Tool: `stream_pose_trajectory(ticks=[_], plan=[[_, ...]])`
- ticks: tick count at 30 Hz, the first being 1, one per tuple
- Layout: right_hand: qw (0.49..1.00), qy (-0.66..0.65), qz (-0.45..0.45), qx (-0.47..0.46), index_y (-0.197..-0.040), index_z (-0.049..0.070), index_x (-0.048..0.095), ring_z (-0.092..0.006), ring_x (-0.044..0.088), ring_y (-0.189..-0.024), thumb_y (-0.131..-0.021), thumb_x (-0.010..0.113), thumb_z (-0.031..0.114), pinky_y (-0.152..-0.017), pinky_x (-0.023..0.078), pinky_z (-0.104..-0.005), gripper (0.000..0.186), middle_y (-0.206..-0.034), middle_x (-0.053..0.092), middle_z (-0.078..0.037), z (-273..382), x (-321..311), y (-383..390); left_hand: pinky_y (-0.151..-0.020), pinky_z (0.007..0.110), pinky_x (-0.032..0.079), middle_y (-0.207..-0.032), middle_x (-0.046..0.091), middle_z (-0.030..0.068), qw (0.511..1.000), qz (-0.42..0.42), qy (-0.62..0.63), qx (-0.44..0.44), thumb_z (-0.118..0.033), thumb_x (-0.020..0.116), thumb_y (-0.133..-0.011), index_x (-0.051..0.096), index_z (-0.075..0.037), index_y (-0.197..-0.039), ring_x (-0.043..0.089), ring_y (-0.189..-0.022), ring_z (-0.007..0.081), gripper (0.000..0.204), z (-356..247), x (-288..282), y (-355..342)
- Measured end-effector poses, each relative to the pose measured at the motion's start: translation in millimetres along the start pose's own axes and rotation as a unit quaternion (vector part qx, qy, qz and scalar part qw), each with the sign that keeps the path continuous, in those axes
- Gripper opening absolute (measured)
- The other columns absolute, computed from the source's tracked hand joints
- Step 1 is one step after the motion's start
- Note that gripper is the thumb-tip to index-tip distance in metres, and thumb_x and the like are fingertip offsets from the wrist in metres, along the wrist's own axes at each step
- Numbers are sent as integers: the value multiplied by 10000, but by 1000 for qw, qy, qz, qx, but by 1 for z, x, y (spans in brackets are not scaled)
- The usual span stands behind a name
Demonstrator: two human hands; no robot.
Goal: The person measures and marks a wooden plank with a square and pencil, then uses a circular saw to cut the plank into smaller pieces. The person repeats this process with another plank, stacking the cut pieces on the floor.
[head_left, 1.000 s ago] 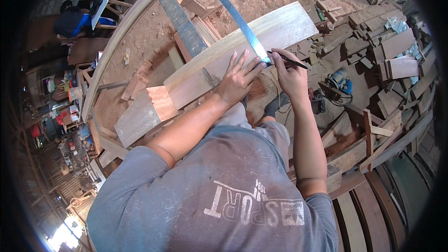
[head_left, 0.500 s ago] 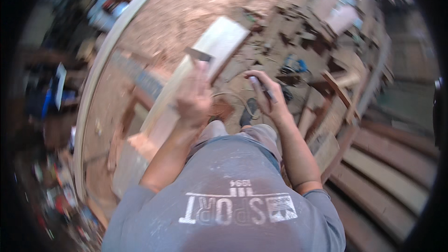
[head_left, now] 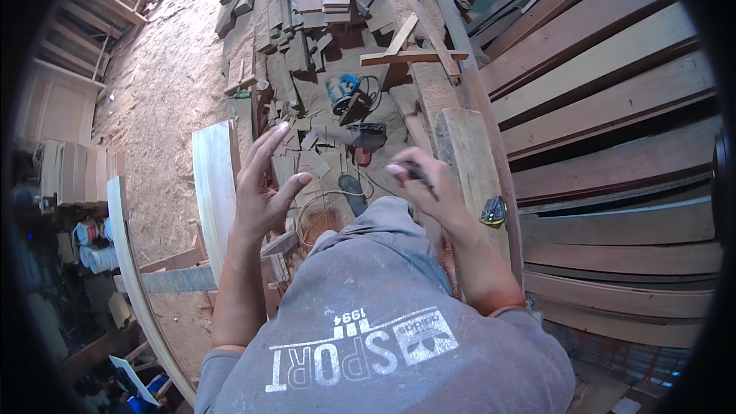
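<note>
My left hand [head_left: 264, 184] is raised, thumb and fingers spread with nothing between them. It is beside a pale, smooth timber [head_left: 213, 161]. My right hand [head_left: 433, 195] is curled and slightly blurred. A dark, slender object [head_left: 420, 176] is in its fingers; its kind cannot be made out. Right of that hand, a black and yellow tape measure [head_left: 494, 211] lies on a thick, rough beam [head_left: 469, 157].
Ahead lie a blue-topped power tool [head_left: 343, 93], a black and red tool [head_left: 366, 138] and scattered offcuts. Long boards [head_left: 606, 115] are stacked at right. A cable [head_left: 322, 195] loops near my feet. A long pale strip [head_left: 134, 261] stands at left; sawdust covers the ground [head_left: 153, 100].
My view has swung right. My left hand has come away from the pale timber, and the flat dark piece by its fingertips is no longer there. My right hand keeps its slender object.
</note>
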State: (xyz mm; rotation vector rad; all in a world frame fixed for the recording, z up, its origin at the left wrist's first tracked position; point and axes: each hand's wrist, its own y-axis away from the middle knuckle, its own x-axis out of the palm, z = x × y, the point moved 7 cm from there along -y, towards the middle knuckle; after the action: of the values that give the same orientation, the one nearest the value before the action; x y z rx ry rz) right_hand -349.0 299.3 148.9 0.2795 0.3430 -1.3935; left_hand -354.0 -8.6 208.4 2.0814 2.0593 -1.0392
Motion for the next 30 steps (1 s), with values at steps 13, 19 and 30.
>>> stream_pose_trajectory(ticks=[13,19,30], plan=[[824,492,-213,182,-1316,-13,653,-493,683,-1118,-1092,615,260,-952,535,-586,354,-1121,737,-293,-164,-93,68,-1125,421,511,-1367,715,184,971,-50,-87,-218,-262,817,-1004,743,-12,-1324,673,-1303,313,412,144,-48,71],[765,478,-63,427,-1159,-6,797,-453,734,-1199,-1053,661,332,-992,598,-554,380,-1234,768,-284,-178,-161,38,-1131,438,510,-1362,707,185,940,-138,-163,-264,-278,832,-989,749,-13,-1294,663,-1309,338,412,173,-91,121],[883,462,-79,28,-1469,-17,592,-473,619,-1339,-1004,672,268,-1126,500,-527,551,-1439,643,-307,-236,-149,-302,-1159,554,434,-1453,618,210,813,-250,-411,-328,-447,823,-959,712,-73,-1349,564,-1376,416,551,176,-104,198]])
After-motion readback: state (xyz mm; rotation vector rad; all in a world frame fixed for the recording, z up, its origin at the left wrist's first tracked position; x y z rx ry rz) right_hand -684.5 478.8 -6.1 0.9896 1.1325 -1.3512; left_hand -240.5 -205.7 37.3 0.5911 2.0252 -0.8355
